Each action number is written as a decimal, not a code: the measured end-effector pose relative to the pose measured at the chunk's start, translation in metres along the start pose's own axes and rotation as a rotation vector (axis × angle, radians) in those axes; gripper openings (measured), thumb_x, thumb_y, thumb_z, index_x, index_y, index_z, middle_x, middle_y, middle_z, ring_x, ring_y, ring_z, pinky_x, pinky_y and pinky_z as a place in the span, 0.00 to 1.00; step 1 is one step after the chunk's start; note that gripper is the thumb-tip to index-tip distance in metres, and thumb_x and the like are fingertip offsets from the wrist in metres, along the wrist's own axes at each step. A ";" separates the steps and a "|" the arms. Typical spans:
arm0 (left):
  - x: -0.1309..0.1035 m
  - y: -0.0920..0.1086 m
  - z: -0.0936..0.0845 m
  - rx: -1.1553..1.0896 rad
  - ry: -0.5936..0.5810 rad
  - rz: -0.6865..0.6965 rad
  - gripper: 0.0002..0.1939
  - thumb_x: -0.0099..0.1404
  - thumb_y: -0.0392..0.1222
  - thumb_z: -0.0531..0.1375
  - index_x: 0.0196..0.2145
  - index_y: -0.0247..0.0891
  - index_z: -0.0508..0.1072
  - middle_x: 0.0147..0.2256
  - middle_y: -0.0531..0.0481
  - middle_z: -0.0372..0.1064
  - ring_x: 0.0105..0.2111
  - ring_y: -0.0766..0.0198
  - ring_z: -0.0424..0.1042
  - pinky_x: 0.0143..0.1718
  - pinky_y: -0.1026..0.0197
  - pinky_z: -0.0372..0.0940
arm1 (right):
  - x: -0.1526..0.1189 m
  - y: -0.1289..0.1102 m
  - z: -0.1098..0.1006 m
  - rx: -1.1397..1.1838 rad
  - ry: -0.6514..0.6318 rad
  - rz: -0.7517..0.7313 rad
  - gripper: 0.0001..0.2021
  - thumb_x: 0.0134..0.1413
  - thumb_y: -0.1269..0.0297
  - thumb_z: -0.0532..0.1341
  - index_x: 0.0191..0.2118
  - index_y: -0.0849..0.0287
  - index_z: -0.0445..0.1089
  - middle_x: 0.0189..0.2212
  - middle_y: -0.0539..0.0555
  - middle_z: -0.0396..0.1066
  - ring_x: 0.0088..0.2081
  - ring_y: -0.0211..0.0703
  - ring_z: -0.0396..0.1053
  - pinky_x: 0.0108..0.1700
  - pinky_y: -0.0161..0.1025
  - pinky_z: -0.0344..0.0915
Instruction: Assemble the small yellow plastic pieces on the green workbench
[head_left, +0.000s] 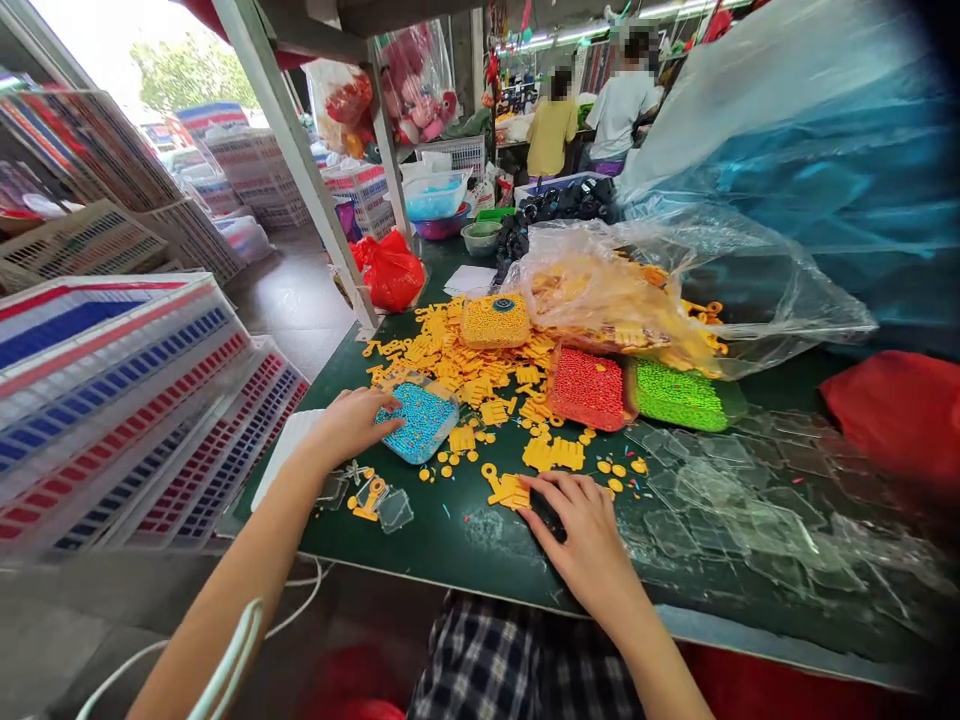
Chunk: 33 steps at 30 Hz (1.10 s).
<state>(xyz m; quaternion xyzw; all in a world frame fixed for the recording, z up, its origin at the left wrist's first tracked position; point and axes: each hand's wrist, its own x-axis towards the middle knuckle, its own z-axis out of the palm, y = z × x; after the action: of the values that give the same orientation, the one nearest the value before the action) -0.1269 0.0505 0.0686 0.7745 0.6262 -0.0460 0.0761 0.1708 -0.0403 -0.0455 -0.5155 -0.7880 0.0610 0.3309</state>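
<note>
My left hand (355, 428) reaches over the near left edge of a clear tray of blue beads (420, 422). Its fingertips touch the beads with a gap between them, and I see nothing held. My right hand (581, 525) curves around a small black object (548, 514), partly hidden under the palm. Its fingertips border a yellow plastic piece (512, 491) lying flat on the table. To the left, another yellow piece (369, 497) lies beside small clear plastic plates (394, 510). Yellow round caps (448, 460) are scattered between my hands.
Beyond my hands stand trays of yellow beads (495, 322), red beads (588, 388) and green beads (679, 393). A heap of yellow pieces (450, 365) surrounds them. Clear plates (720, 500) cover the right side. Striped crates (112, 400) stand left; two people work far back.
</note>
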 end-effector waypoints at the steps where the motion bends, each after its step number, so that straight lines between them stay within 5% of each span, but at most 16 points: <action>1: 0.004 -0.001 0.001 0.031 -0.036 0.023 0.18 0.65 0.52 0.55 0.44 0.40 0.75 0.48 0.46 0.74 0.51 0.50 0.69 0.51 0.52 0.58 | 0.000 0.000 0.001 0.000 0.007 -0.003 0.16 0.66 0.54 0.50 0.49 0.52 0.70 0.42 0.55 0.72 0.43 0.49 0.65 0.46 0.48 0.60; 9: 0.022 0.001 -0.003 0.100 -0.208 0.063 0.18 0.59 0.54 0.61 0.42 0.42 0.76 0.47 0.46 0.74 0.50 0.51 0.68 0.51 0.55 0.57 | 0.001 -0.002 0.001 0.003 0.017 -0.047 0.16 0.65 0.55 0.52 0.52 0.52 0.70 0.41 0.56 0.70 0.42 0.49 0.64 0.46 0.48 0.62; 17: 0.023 0.005 0.002 0.108 -0.198 0.042 0.14 0.60 0.52 0.60 0.36 0.42 0.78 0.44 0.46 0.74 0.49 0.50 0.68 0.51 0.51 0.55 | 0.004 -0.008 -0.004 -0.026 -0.030 -0.152 0.14 0.65 0.61 0.53 0.51 0.42 0.72 0.39 0.55 0.66 0.39 0.46 0.62 0.43 0.45 0.62; 24: 0.024 0.004 0.000 0.082 -0.170 0.058 0.13 0.62 0.50 0.58 0.33 0.41 0.78 0.42 0.47 0.76 0.48 0.52 0.69 0.52 0.51 0.56 | 0.004 -0.009 -0.002 -0.027 -0.011 -0.120 0.14 0.65 0.64 0.53 0.50 0.48 0.72 0.39 0.57 0.67 0.39 0.48 0.62 0.43 0.47 0.64; 33: 0.032 0.004 -0.009 0.020 -0.151 0.049 0.24 0.57 0.51 0.63 0.50 0.42 0.72 0.46 0.47 0.75 0.44 0.55 0.72 0.47 0.57 0.60 | 0.002 -0.006 -0.002 -0.021 -0.050 -0.197 0.22 0.59 0.76 0.53 0.51 0.42 0.71 0.44 0.56 0.68 0.43 0.48 0.64 0.45 0.48 0.66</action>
<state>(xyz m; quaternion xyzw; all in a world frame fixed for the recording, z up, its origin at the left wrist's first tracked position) -0.1160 0.0823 0.0720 0.7846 0.5993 -0.1085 0.1164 0.1669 -0.0415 -0.0401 -0.4372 -0.8436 0.0330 0.3101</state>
